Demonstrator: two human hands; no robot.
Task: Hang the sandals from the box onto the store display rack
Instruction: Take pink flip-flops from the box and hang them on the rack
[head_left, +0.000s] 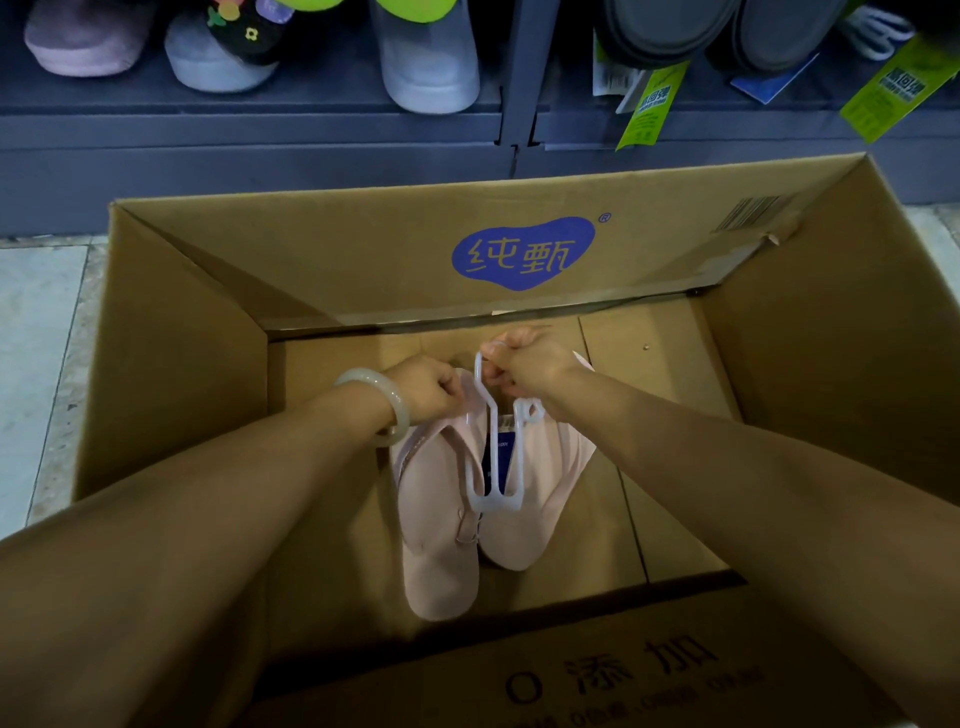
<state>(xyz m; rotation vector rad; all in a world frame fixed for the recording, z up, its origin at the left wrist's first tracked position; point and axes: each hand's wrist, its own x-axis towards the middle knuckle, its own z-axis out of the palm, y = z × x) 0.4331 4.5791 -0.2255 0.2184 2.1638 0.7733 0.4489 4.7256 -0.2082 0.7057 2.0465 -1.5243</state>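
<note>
Grey shelving (260, 130) hung with slippers runs behind the open cardboard box (171, 374) we lean over. Inside it, our left hand (428, 387) pinches the near edge of the pale pink sandals (447, 551), while our right hand (530, 366) curls round the hook of the white plastic hanger (491, 467) clipped across them. Both sandals dangle soles-outward just below our hands, above the box floor.
</note>
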